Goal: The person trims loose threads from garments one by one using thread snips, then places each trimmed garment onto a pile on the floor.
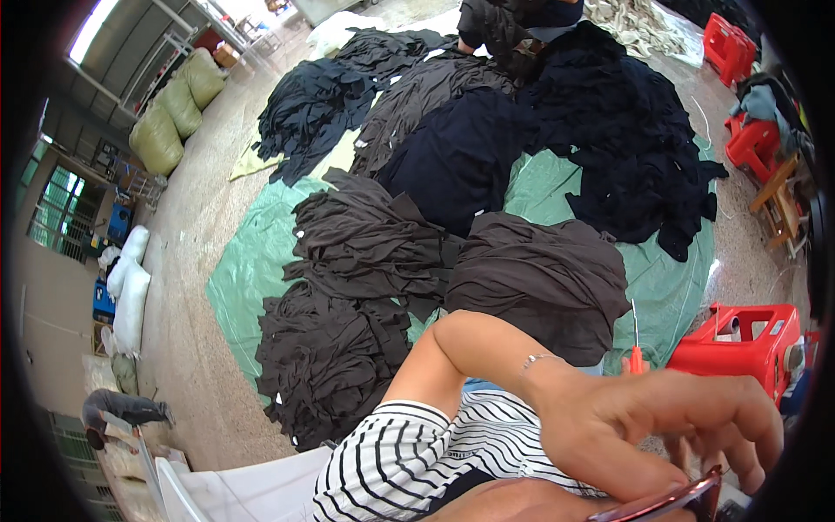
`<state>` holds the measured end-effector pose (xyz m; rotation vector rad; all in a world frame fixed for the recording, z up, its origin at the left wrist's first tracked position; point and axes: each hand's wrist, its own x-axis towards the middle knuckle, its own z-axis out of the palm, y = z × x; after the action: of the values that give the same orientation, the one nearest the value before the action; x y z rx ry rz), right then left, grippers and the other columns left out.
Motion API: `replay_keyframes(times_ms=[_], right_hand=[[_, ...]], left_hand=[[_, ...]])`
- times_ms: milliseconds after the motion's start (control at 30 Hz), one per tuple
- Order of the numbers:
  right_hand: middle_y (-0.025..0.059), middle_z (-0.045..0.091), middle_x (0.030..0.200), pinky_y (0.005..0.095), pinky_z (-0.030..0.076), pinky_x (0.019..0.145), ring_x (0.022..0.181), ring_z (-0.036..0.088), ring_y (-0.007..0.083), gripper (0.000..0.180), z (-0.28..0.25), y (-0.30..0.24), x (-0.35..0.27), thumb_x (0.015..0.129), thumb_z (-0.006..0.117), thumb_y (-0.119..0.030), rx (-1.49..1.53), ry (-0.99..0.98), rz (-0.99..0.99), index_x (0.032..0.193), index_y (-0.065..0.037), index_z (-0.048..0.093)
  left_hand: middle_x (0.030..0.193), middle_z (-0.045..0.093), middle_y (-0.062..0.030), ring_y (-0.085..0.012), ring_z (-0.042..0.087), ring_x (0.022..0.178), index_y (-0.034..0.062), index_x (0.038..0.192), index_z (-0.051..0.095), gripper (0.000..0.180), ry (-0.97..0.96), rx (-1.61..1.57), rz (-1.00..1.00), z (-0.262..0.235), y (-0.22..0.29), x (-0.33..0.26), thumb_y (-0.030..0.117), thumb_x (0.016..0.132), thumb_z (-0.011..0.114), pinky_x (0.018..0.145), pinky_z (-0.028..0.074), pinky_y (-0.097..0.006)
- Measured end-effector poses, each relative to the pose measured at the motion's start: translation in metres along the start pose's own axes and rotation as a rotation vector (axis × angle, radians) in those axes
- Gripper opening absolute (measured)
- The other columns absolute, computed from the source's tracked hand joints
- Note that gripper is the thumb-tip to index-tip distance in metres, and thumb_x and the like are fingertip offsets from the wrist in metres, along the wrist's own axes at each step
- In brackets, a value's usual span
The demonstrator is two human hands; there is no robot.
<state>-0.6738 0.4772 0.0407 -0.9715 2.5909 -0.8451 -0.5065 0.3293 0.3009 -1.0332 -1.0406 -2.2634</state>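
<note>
My left hand, with a thin bracelet at the wrist, is raised close in front of the camera at the lower right. Its fingers are bent, and thumb and fingertips close around the shiny reddish rim of a pair of glasses. Behind it, an orange-handled tool with a thin metal shaft points upward. Fingertips of my right hand show beside that handle; the rest of this hand is mostly hidden. Past my arm lie brown-grey cloth piles, cut pieces heaped on a green sheet.
Dark navy cloth heaps lie farther off, where a person in dark clothes bends over. Red plastic stools stand along the right. Stuffed yellowish sacks and white sacks line the left; another person stoops at lower left.
</note>
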Motion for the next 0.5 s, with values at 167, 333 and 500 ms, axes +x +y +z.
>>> replay_keyframes(times_ms=[167, 333, 500], right_hand=[[0.0245, 0.063, 0.074, 0.0523, 0.044, 0.061, 0.072, 0.061, 0.0484, 0.035, -0.010, 0.014, -0.004, 0.096, 0.063, -0.042, 0.006, 0.047, 0.062, 0.106, -0.009, 0.062], [0.0254, 0.064, 0.078, 0.0506, 0.046, 0.064, 0.074, 0.062, 0.0474, 0.035, -0.017, 0.009, -0.005, 0.095, 0.065, -0.040, 0.074, 0.092, 0.093, 0.107, -0.007, 0.063], [0.0250, 0.064, 0.078, 0.0499, 0.047, 0.063, 0.076, 0.063, 0.0469, 0.033, -0.007, -0.002, -0.005, 0.094, 0.067, -0.041, 0.027, 0.079, 0.112, 0.104, -0.009, 0.064]], left_hand=[[0.140, 0.054, -0.0153, -0.0263, 0.059, 0.120, -0.0015, 0.146, 0.039, 0.061, -0.115, 0.081, 0.031, 0.017, -0.047, 0.025, 0.032, 0.099, 0.060, 0.088, 0.053, -0.034], [0.124, 0.055, -0.0161, -0.0303, 0.059, 0.108, -0.0006, 0.129, 0.044, 0.047, -0.253, -0.114, -0.314, 0.028, -0.011, -0.016, 0.029, 0.095, 0.058, 0.084, 0.051, -0.038], [0.097, 0.055, -0.0205, -0.0365, 0.058, 0.093, -0.0060, 0.100, 0.049, 0.033, -0.452, -0.405, -0.775, 0.034, -0.073, -0.049, 0.025, 0.091, 0.052, 0.079, 0.048, -0.042]])
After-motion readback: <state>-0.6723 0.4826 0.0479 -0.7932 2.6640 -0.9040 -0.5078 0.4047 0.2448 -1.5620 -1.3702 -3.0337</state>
